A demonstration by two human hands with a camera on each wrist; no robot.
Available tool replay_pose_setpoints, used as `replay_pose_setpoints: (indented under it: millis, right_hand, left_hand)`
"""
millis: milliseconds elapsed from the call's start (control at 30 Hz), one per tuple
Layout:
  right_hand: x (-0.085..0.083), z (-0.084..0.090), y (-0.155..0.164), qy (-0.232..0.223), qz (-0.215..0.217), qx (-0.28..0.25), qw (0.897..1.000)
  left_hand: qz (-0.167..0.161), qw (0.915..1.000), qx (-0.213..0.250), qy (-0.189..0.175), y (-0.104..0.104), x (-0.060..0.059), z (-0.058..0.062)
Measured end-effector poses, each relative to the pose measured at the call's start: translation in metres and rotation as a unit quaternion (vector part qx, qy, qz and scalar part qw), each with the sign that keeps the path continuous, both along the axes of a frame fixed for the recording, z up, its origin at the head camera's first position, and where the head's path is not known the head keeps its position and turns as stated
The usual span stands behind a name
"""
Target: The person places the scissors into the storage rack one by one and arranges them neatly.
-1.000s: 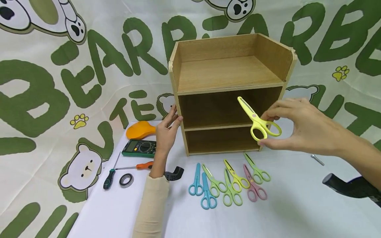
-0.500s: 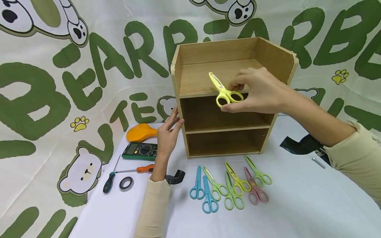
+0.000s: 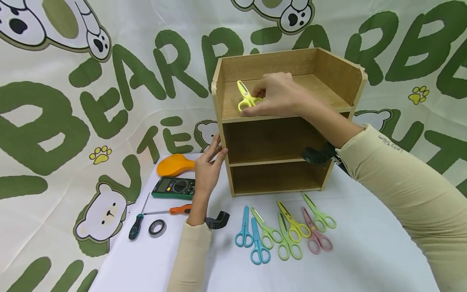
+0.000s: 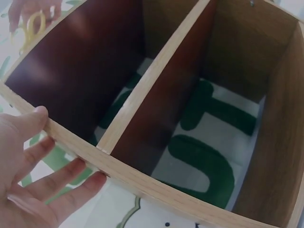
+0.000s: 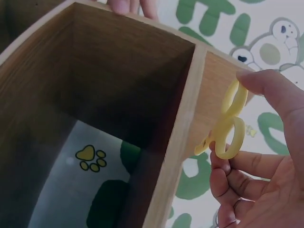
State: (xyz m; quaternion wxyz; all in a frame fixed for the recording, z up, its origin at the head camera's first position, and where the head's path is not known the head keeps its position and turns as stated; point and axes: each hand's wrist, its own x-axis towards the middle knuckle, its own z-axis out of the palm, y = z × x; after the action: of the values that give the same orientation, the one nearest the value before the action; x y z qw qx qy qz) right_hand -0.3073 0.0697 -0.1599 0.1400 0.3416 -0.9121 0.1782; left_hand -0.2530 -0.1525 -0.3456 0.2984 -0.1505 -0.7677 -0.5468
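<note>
My right hand pinches yellow scissors over the wooden shelf's top tier; my left hand, fingers straight, steadies its side. Seven scissors remain on the table.

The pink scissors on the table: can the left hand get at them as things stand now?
Probably yes. The left hand rests with open fingers on the side of the wooden shelf and holds nothing. The pink scissors lie in the open in front of the shelf, though green scissors touch them.
</note>
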Motion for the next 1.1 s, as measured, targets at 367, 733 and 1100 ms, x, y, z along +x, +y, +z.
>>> replay_pose_setpoints:
  millis: [367,733,1100]
  right_hand:
    - [-0.024,-0.007,-0.032,-0.024,-0.030,0.012,0.999]
    - [-0.034,-0.017,-0.039,-0.057,-0.041,-0.004,0.998]
    - [-0.024,-0.019,-0.030,-0.018,-0.018,0.001,1.000]
  left_hand:
    - [-0.001,0.9999,-0.001,0.012,0.000,0.001,0.000]
    - [-0.007,1.0000,0.005,0.004,0.000,0.001,0.001]
    - [0.001,1.0000,-0.003,-0.007,0.001,0.002,0.002]
